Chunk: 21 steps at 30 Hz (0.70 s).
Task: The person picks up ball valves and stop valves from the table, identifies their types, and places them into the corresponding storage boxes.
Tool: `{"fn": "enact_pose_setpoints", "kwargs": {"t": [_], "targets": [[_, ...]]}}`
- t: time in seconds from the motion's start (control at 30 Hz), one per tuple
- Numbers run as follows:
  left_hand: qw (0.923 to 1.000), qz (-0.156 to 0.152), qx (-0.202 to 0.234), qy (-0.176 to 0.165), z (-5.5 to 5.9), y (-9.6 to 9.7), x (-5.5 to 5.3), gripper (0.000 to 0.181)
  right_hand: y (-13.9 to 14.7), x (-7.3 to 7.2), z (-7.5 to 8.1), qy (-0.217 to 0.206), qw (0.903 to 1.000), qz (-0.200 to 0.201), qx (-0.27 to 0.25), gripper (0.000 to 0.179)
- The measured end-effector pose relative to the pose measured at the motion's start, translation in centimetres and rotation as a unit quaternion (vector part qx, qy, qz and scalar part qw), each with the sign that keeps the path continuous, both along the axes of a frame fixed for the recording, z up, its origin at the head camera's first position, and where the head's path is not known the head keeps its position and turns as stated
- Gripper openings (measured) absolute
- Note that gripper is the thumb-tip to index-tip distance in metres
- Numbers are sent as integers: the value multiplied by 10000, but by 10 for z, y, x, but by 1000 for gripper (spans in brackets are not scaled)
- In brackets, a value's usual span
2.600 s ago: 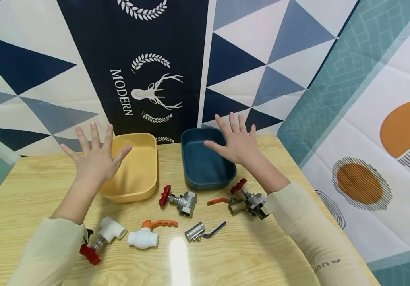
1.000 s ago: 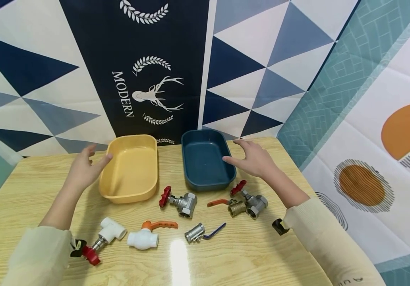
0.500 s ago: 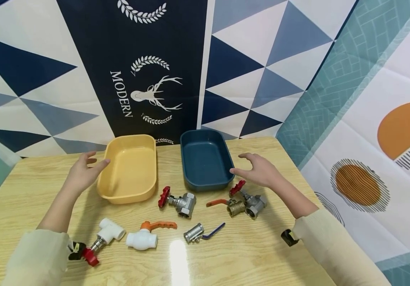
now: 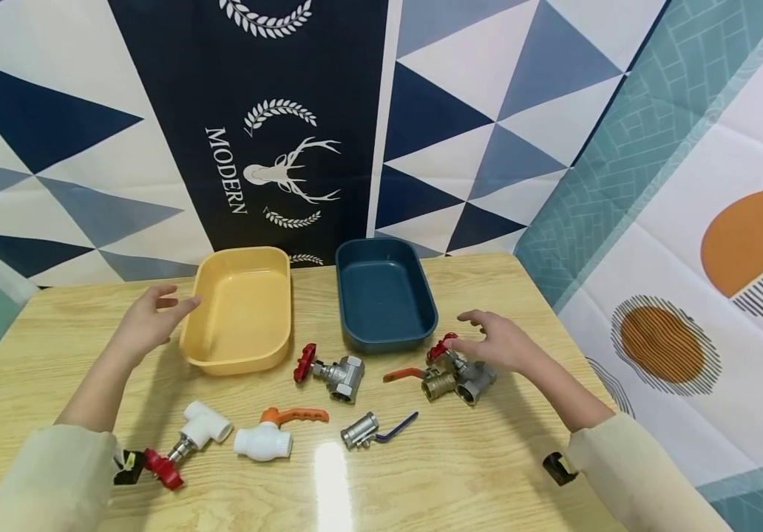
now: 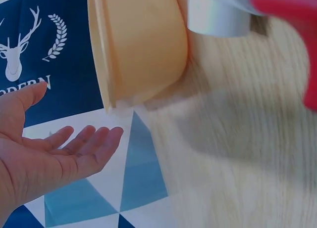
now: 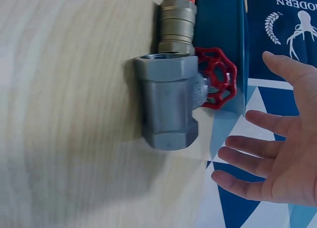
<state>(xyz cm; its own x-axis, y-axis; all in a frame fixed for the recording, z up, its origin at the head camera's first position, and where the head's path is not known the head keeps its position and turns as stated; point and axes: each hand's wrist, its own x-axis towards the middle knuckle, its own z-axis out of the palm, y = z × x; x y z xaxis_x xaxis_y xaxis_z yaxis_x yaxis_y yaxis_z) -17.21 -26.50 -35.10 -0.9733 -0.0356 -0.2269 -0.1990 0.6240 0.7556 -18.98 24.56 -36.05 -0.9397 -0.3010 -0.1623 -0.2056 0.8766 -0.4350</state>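
Observation:
My left hand [image 4: 151,323] hovers at the left side of the yellow bin [image 4: 235,363], fingers loosely bent and holding nothing. In the left wrist view, a gap separates that hand [image 5: 57,156] from the bin's wall. Above the right-hand metal gate valve [image 4: 476,382] is my right hand [image 4: 500,341], thumb near its red handwheel. The right wrist view shows relaxed, spread fingers, apart from the gate valve [image 6: 168,102]. Against this valve lies a brass ball valve [image 4: 438,386] with a red lever. The dark blue bin [image 4: 388,344] stands just behind both.
Another gate valve [image 4: 344,378] with a red handwheel lies between the bins. Nearer are a blue-lever ball valve [image 4: 360,431], a white plastic ball valve [image 4: 263,442] with an orange lever, and a white tee-shaped valve [image 4: 203,425]. A patterned cloth [image 4: 295,66] hangs behind the table.
Both hands have dropped from raised, spread poses. The right hand has come down and nearer, from over the blue bin to above the gate valve. Bins and valves have not moved.

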Motion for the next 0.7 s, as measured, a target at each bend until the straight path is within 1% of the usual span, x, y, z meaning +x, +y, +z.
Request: {"fn": "enact_pose_setpoints", "kwargs": {"t": [0.1, 0.23, 0.37, 0.53, 0.7], "targets": [[9999, -24, -31, -130, -2, -2, 1, 89, 4, 3, -5, -84, 9999, -2, -91, 65], [9997, -57, -91, -202, -6, -5, 2, 90, 7, 8, -11, -227, 9996, -31, -191, 66], [9997, -113, 15, -222, -10, -7, 3, 88, 7, 10, -16, -315, 9992, -58, -222, 65], [9993, -221, 189, -222, -14, -8, 1, 85, 10, 12, -21, -340, 9992, 35, -221, 68], [9992, -259, 236, -203, -19, -9, 0, 83, 10, 15, -25, -415, 9988, 125, -246, 68]]}}
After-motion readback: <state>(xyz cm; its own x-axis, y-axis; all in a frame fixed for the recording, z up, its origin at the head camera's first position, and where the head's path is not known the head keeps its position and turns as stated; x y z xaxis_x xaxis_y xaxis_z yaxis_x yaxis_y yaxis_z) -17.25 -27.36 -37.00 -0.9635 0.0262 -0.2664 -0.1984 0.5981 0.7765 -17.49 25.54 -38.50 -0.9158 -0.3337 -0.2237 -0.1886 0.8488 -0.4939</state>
